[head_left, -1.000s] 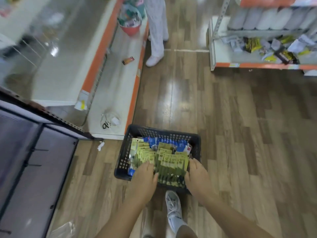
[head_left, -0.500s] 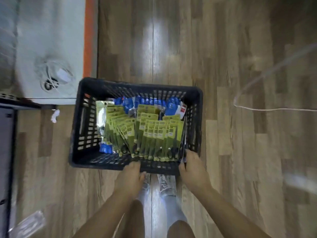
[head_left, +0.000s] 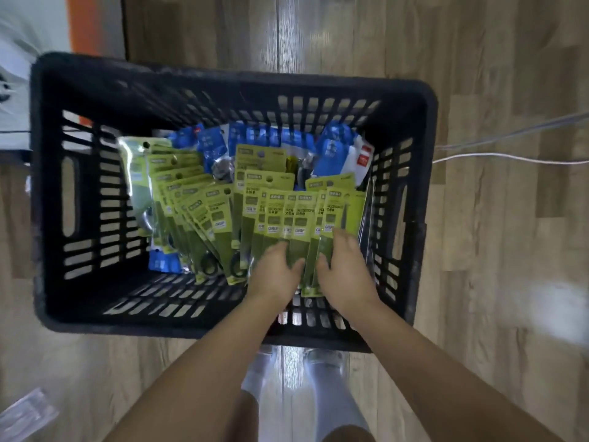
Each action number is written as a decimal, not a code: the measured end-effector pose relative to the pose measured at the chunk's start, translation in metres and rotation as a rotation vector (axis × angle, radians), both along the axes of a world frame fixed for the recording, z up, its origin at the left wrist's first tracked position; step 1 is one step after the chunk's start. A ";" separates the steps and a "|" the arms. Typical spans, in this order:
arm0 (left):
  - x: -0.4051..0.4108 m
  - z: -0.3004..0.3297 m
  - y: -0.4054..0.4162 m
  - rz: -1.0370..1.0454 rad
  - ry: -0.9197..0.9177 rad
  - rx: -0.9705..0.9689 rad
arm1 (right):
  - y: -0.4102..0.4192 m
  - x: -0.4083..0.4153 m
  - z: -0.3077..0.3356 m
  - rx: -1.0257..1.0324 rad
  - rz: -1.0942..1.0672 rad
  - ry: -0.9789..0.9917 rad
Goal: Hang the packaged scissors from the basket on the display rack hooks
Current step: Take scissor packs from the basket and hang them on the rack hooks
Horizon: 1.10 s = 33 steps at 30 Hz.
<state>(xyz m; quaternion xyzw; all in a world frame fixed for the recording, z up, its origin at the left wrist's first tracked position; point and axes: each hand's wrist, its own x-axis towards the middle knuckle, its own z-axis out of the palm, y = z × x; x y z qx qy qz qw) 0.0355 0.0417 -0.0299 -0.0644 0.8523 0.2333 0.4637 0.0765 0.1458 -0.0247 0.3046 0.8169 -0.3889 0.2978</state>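
Scissor packs (head_left: 288, 218): fanned inside the black basket (head_left: 73, 199), directly under the hands.
Long axis: run away from the person, hang holes at the far end.
Left hand (head_left: 275, 275): laid on the near ends; grip cannot be told.
Right hand (head_left: 345, 269): likewise; nearer the rightmost packs.

A retail shop: a black slotted basket (head_left: 73, 199) held many identical green carded scissors packs (head_left: 274, 215), blue packs (head_left: 242, 135) at 12 o'clock, on wood-plank floor (head_left: 510, 282).

The basket (head_left: 73, 193) is open on top; its slotted walls close every side. Packs (head_left: 274, 212) crowd 12 to 3 o'clock; bare bottom lies at 8 o'clock.
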 end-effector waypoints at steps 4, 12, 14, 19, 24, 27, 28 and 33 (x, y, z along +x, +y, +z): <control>-0.006 -0.027 0.017 0.137 0.024 -0.023 | 0.002 -0.011 -0.027 0.014 0.003 -0.056; -0.012 -0.043 0.022 0.479 -0.016 -0.002 | 0.002 -0.009 -0.039 0.062 0.055 -0.116; -0.016 -0.039 0.015 0.458 -0.025 0.025 | 0.003 -0.009 -0.038 0.043 0.077 -0.115; -0.023 -0.036 -0.014 0.520 -0.051 0.040 | 0.010 -0.010 -0.035 0.006 0.032 -0.018; -0.024 -0.034 -0.031 0.632 -0.127 0.059 | 0.008 -0.010 -0.037 0.029 -0.167 0.048; -0.025 -0.035 -0.032 0.667 -0.171 0.071 | 0.006 -0.017 -0.045 0.097 -0.273 0.037; -0.026 -0.035 -0.032 0.672 -0.180 0.073 | 0.006 -0.020 -0.047 0.108 -0.294 0.017; -0.028 -0.032 -0.034 0.698 -0.197 0.114 | 0.013 -0.028 -0.050 0.077 -0.382 -0.059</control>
